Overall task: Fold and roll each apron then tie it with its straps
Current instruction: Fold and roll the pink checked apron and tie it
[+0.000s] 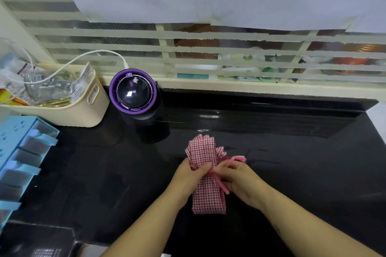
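1. Risk, tie: The straps (222, 186) cross at the middle of the rolled apron (206, 199), but no finished knot can be made out. If either hand slackens before the tie is drawn tight, the roll would probably spring open through loss of tension at the crossing.
2. Risk, roll shape: The far end of the bundle fans out in loose layers, while the near end is compact. An off-centre pull could drag the binding towards the near end and let the far layers splay wider.
3. Risk, strap end: One frayed strap end pokes out just beyond the right hand's fingers. So short a tail may slip back through the tie.
4. Grip state: The left hand (193, 175) has its grip curled round the left flank of the roll, thumb laid across the top at the crossing. The right hand (240, 181) pinches the strap. Its exact finger placement is partly hidden.
5. Position: The apron lies on the black worktop (292, 162), lengthwise away from the person and between both hands. The two grips meet at its middle, and the roll runs past them at both ends.
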The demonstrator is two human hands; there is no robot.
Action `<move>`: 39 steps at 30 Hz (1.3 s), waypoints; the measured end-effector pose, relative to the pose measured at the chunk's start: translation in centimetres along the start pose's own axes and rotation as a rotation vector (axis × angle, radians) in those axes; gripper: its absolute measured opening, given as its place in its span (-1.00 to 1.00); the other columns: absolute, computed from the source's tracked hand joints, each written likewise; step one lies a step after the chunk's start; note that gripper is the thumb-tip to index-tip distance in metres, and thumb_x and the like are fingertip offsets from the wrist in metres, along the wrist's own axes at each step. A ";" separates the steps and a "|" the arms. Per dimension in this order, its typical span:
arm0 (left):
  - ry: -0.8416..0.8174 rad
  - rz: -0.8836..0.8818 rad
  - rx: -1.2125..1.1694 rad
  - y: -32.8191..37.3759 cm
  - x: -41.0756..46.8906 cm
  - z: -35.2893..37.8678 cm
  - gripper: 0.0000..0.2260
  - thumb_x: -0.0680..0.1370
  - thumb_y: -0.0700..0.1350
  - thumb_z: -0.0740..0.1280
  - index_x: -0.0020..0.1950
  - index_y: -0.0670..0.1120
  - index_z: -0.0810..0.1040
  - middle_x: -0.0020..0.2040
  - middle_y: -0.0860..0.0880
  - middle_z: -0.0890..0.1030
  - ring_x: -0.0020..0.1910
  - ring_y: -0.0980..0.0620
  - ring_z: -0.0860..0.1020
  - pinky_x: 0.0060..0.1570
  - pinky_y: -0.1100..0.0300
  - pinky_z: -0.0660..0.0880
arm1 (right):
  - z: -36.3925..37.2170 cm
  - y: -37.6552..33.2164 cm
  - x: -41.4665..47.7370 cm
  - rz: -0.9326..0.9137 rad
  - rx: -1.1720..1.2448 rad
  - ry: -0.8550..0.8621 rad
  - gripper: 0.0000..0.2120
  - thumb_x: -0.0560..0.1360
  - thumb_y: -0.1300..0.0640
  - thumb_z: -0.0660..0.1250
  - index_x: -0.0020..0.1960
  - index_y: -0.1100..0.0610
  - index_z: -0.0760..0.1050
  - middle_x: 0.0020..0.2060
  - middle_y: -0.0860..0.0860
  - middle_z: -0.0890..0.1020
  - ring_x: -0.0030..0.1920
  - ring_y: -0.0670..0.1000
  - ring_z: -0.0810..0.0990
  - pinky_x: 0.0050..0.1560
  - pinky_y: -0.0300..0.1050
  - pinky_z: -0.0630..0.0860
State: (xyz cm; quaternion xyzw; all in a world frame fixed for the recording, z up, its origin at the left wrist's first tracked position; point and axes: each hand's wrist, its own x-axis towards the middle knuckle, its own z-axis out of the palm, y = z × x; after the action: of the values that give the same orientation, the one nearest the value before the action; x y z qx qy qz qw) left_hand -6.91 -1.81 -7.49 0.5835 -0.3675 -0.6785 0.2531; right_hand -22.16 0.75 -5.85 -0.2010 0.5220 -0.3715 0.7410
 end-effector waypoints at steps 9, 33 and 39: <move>-0.156 0.449 -0.223 10.3 -4.5 -3.1 -0.68 0.41 -0.18 0.33 0.16 -0.15 0.52 -0.01 -0.04 0.68 -0.05 0.02 0.65 -0.06 0.19 0.57 | 3.6 -10.7 -1.5 -0.054 0.277 -0.020 -0.53 0.42 -0.04 0.37 0.20 0.24 0.41 0.13 0.18 0.59 0.07 0.14 0.57 0.03 0.04 0.58; 0.901 1.361 1.740 25.3 -30.6 -20.8 -0.69 0.41 -0.12 0.21 0.08 0.13 0.58 0.19 0.06 0.57 0.04 0.01 0.55 0.00 0.15 0.44 | 36.7 -28.9 -18.4 -1.160 -0.563 -0.408 -0.85 0.56 0.31 0.24 -0.12 0.17 0.53 -0.50 -0.05 0.53 -0.51 -0.15 0.41 -0.43 -0.33 0.38; 1.282 1.328 2.058 27.2 -37.2 -27.0 -0.71 0.41 -0.14 0.23 0.07 0.04 0.61 0.18 -0.08 0.57 -0.03 -0.08 0.49 -0.06 0.06 0.29 | 48.5 -26.4 -23.8 -0.958 -0.386 -0.842 -0.80 0.59 0.18 0.25 -0.19 0.23 0.43 -0.42 0.04 0.61 -0.31 -0.02 0.63 -0.03 -0.10 0.62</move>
State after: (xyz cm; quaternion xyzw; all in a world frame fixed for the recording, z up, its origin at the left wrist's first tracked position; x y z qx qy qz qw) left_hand 24.29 5.06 35.32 0.4300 -0.7252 0.5267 0.1083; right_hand 9.33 -2.55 45.25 -0.6679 0.0982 -0.4494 0.5851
